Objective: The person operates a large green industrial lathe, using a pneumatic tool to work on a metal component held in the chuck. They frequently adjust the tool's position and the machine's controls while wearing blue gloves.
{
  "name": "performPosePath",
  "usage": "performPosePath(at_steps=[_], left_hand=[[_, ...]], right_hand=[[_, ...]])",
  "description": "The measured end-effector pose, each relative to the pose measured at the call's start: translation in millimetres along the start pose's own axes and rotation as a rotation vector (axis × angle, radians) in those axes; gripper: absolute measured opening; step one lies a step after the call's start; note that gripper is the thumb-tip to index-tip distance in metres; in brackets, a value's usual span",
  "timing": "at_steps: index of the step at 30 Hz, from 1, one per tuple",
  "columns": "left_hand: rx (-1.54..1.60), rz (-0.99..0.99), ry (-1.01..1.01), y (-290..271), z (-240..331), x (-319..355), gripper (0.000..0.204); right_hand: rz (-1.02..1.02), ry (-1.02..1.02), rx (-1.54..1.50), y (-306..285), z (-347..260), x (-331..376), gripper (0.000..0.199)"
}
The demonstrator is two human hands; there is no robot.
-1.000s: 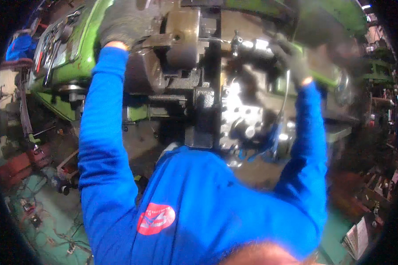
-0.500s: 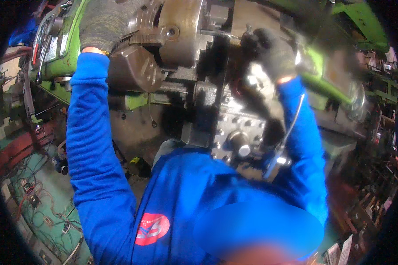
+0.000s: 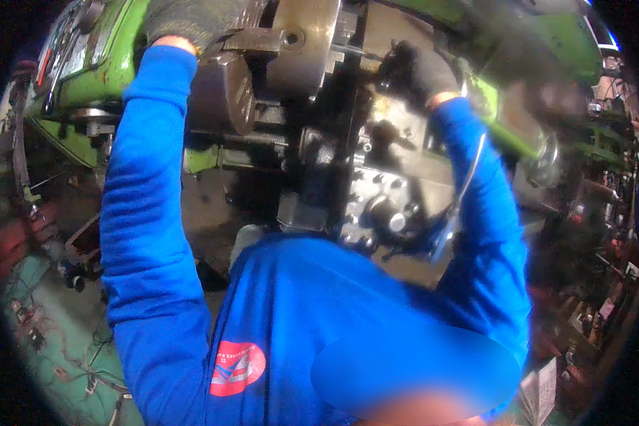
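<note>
My left hand (image 3: 184,20), in a dark grey work glove, lies against the back of a lathe's steel chuck (image 3: 302,50), beside its stepped jaw. Its fingers pass out of sight behind the metal and the upper edge. A thin metal rod (image 3: 362,54) points from the right toward the middle of the chuck. At the rod's right end is my gloved right hand (image 3: 433,71), its fingers curled; what they close on is dark and blurred. Below that hand sits the bolted tool post (image 3: 387,209) with a round centre knob.
The lathe's green headstock (image 3: 85,64) stands at the left, and a green casting (image 3: 504,106) lies right of my right hand. A thin bent lever or tube (image 3: 468,184) overlaps my right sleeve. Cables (image 3: 89,369) trail over the green floor at lower left.
The view has shifted, so the chuck and my left hand sit higher and further right in the picture. Both hands keep nearly the same places on the machine.
</note>
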State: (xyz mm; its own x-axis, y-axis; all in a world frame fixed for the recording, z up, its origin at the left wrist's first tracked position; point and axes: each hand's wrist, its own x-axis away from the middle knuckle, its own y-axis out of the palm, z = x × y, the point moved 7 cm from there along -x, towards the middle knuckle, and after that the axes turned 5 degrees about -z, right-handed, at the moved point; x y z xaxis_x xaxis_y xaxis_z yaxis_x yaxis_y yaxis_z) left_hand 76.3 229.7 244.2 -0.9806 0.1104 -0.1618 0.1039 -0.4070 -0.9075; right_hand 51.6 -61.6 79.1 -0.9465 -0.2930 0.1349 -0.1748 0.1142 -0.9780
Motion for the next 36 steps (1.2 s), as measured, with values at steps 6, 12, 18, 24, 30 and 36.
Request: performPosePath(at_steps=[6, 12, 18, 24, 30, 36], left_hand=[[-0.102, 0.137, 0.006, -2.6, -10.1, 3.8, 0.06], [-0.123, 0.103, -0.02, -1.1, -21.4, 2.7, 0.062], [-0.099, 0.038, -0.009, 1.7, -27.1, -2.8, 0.057], [-0.078, 0.077, 0.002, 4.1, -34.4, -0.7, 0.056], [-0.067, 0.034, -0.019, 3.7, -33.8, -0.3, 0.055], [-0.056, 0.062, 0.011, 8.4, -31.4, -3.8, 0.056]], right_hand=[[-0.055, 0.175, -0.037, 16.9, 19.3, -0.7, 0.028], [-0.035, 0.251, -0.14, 3.4, -7.9, 5.5, 0.027], [-0.049, 0.264, -0.284, 62.5, 70.4, -8.9, 0.024], [-0.074, 0.153, -0.24, 42.4, 36.4, -7.8, 0.03], [-0.12, 0.101, 0.216, 66.3, 58.9, -27.0, 0.031], [-0.09, 0.143, 0.129, 79.7, 108.0, -22.8, 0.037]])
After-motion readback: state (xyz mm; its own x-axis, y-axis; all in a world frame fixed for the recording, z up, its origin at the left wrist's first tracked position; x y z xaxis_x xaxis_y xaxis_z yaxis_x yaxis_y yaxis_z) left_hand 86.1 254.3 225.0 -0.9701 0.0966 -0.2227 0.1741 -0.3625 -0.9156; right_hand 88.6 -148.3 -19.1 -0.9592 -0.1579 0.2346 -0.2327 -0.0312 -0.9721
